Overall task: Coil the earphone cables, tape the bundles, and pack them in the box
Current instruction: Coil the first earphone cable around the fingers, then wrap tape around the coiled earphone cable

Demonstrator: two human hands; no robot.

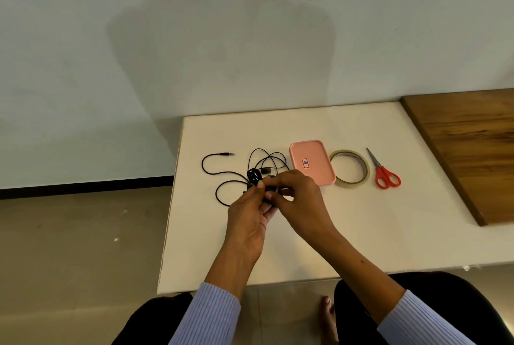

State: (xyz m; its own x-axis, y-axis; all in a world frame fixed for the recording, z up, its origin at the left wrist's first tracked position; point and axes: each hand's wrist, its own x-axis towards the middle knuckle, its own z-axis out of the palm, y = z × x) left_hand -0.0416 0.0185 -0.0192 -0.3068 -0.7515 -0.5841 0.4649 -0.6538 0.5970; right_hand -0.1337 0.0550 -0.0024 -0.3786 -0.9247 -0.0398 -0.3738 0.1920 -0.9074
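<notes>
While our left hand (pixel 247 214) and right hand (pixel 299 200) pinch the thin black earphone cable (pixel 222 175) above the white table (pixel 361 233), we count one pink box (pixel 311 162), one tape roll (pixel 351 168), one pair of scissors (pixel 385 173).

We have one view only, from the head, looking forward and down over the white table (pixel 361 233); our hands sit near, centre frame, the wall (pixel 194 38) fills the far half.

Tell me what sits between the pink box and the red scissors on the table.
The roll of clear tape lies flat between the pink box and the red scissors, touching or nearly touching the box; the head view shows it.
</notes>
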